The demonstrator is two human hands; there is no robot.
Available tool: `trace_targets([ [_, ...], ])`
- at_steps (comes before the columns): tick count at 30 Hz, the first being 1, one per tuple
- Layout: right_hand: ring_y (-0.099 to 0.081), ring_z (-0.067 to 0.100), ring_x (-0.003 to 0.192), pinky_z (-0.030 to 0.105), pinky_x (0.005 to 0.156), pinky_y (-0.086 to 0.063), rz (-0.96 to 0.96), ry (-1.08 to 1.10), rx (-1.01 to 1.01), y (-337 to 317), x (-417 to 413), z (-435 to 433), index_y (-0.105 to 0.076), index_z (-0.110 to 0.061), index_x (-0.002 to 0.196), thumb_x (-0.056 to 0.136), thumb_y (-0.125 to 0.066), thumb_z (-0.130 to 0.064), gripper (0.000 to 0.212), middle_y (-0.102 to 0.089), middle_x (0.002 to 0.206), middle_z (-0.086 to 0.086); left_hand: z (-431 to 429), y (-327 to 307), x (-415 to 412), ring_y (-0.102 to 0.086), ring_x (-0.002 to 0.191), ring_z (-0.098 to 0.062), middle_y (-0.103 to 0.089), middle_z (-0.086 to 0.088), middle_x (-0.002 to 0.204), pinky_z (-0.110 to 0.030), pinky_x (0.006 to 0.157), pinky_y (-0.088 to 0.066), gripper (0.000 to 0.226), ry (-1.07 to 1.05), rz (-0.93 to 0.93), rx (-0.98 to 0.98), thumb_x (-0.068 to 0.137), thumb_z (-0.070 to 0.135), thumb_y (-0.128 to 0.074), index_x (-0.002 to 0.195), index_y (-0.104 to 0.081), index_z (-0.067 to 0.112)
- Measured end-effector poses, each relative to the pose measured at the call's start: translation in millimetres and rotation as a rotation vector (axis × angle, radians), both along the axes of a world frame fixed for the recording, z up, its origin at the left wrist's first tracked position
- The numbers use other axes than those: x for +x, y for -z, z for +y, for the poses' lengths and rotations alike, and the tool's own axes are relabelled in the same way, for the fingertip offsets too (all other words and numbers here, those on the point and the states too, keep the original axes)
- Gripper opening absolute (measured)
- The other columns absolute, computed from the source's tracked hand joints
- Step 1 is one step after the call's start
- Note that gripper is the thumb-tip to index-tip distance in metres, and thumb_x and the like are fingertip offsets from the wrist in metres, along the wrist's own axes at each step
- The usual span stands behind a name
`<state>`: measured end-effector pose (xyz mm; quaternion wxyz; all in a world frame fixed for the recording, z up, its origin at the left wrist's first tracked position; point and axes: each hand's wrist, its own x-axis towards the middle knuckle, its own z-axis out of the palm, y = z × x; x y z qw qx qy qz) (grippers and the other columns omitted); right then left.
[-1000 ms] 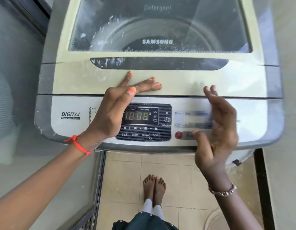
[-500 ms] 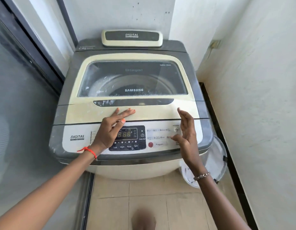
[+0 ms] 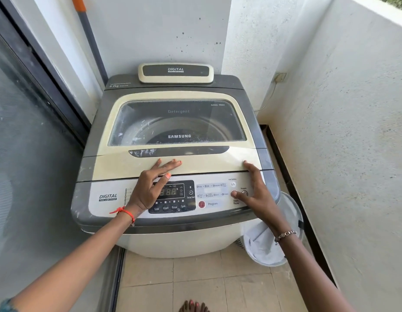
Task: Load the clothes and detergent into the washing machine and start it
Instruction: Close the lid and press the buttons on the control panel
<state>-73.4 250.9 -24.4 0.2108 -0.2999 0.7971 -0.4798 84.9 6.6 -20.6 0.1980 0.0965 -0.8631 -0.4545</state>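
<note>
**Washing machine, moments from starting:** A person stands at a top-loading washing machine (image 3: 173, 244) on a tiled floor, with both hands on its front edge. The cream lid (image 3: 209, 164) is down. Its tinted glass window (image 3: 177, 122) shows the pale drum rim and a dark hollow below. Whether clothes or detergent are inside cannot be told from here.

The control panel (image 3: 218, 211) runs along the machine's near edge, its long axis left to right. The lit display (image 3: 170, 191) sits near the machine's middle, and the red Program button (image 3: 201, 204) is just right of it.

The left grip (image 3: 148, 190) lies flat and spread, fingertips on the lid's front strip and palm over the left part of the display. The right grip (image 3: 256, 194) is also spread and holds nothing. Its fingers reach straight up the machine's right front corner to the lid seam. The thumb (image 3: 239, 195) stretches sideways toward the machine's middle. Its tip touches, or hangs just above, the spot over the Start/Pause label (image 3: 236, 202), beside the Power button (image 3: 244, 193).

That thumb is by far the nearest digit to the spot; the left grip is on the far side of the display. Loading looks finished, and the step in hand appears to be the start press. It should need only a short downward push of the right thumb, with no reach.

A white mesh basket (image 3: 269, 251) sits on the floor against the machine's right front corner.
</note>
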Motion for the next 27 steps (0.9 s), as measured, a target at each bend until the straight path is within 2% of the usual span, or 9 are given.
trace_targets([
  [5, -0.032, 0.001, 0.127, -0.007, 0.088, -0.026, -0.016, 0.037, -0.024, 1, -2, -3, -0.026, -0.021, 0.140, 0.074, -0.074, -0.007, 0.082, -0.031, 0.141, -0.014, -2, 3, 0, -0.042, 0.130, -0.003, -0.055, 0.003, 0.131, -0.023, 0.117, -0.015, 0.044, 0.010, 0.005, 0.005, 0.091, 0.034, -0.036, 0.128, -0.053, 0.016],
  [7, -0.033, 0.003, 0.125, -0.004, 0.092, -0.028, -0.036, 0.054, -0.044, -2, -1, -5, -0.027, -0.020, 0.139, 0.072, -0.074, -0.003, 0.084, -0.032, 0.140, -0.011, -3, 3, 0, -0.043, 0.130, -0.004, -0.056, -0.001, 0.131, -0.023, 0.117, -0.015, 0.044, 0.004, 0.009, 0.007, 0.090, 0.034, -0.037, 0.128, -0.053, 0.016],
  [8, -0.032, 0.004, 0.126, 0.003, 0.099, -0.030, -0.054, 0.064, -0.065, -2, -1, -5, -0.027, -0.021, 0.138, 0.071, -0.075, -0.001, 0.085, -0.032, 0.140, -0.010, -3, 3, 0, -0.043, 0.130, -0.004, -0.056, -0.002, 0.131, -0.023, 0.117, -0.015, 0.044, 0.002, 0.010, 0.009, 0.090, 0.034, -0.037, 0.128, -0.053, 0.016],
  [10, -0.029, 0.010, 0.132, 0.028, 0.113, -0.027, -0.058, 0.087, -0.082, -2, -1, -6, -0.026, -0.026, 0.139, 0.068, -0.077, -0.005, 0.090, -0.030, 0.144, -0.009, -1, 3, -1, -0.042, 0.130, -0.004, -0.056, -0.002, 0.131, -0.022, 0.116, -0.015, 0.045, 0.001, 0.012, 0.012, 0.090, 0.034, -0.037, 0.128, -0.053, 0.015],
  [12, -0.017, 0.020, 0.141, 0.042, 0.117, -0.013, 0.019, 0.103, -0.018, 0, -2, -9, -0.022, -0.037, 0.138, 0.066, -0.077, -0.010, 0.094, -0.021, 0.150, -0.011, 0, 5, -3, -0.042, 0.131, -0.004, -0.056, -0.001, 0.131, -0.022, 0.116, -0.014, 0.046, -0.003, 0.021, 0.007, 0.090, 0.033, -0.037, 0.128, -0.054, 0.013],
  [15, -0.001, 0.011, 0.143, 0.039, 0.116, 0.009, 0.107, 0.087, 0.035, 0, -3, -11, -0.015, -0.040, 0.138, 0.068, -0.076, -0.005, 0.099, -0.007, 0.147, -0.020, 0, 6, -3, -0.042, 0.131, -0.004, -0.055, 0.000, 0.132, -0.022, 0.117, -0.014, 0.046, -0.016, 0.029, 0.007, 0.090, 0.033, -0.038, 0.128, -0.055, 0.013],
  [18, 0.003, 0.006, 0.140, 0.042, 0.117, 0.010, 0.103, 0.061, 0.047, -1, -6, -10, -0.009, -0.036, 0.141, 0.070, -0.075, -0.006, 0.102, -0.008, 0.144, -0.020, 1, 6, -3, -0.042, 0.131, -0.003, -0.055, -0.001, 0.132, -0.023, 0.117, -0.014, 0.046, -0.014, 0.043, -0.012, 0.090, 0.033, -0.037, 0.128, -0.054, 0.013],
  [21, 0.005, 0.013, 0.143, 0.042, 0.116, 0.011, 0.101, 0.045, 0.085, -1, -8, -10, -0.006, -0.028, 0.145, 0.072, -0.074, -0.007, 0.102, -0.006, 0.148, -0.015, 1, 6, -3, -0.042, 0.131, -0.003, -0.054, -0.001, 0.133, -0.023, 0.117, -0.014, 0.048, -0.018, 0.041, -0.020, 0.089, 0.034, -0.038, 0.129, -0.054, 0.013],
  [27, 0.006, 0.014, 0.145, 0.042, 0.117, 0.012, 0.108, 0.017, 0.127, -4, -7, -10, -0.006, -0.030, 0.145, 0.073, -0.072, -0.013, 0.099, -0.001, 0.157, -0.004, 1, 7, -3, -0.039, 0.132, -0.001, -0.052, 0.004, 0.135, -0.025, 0.118, -0.014, 0.047, -0.022, 0.036, -0.088, 0.088, 0.034, -0.040, 0.131, -0.051, 0.019],
])
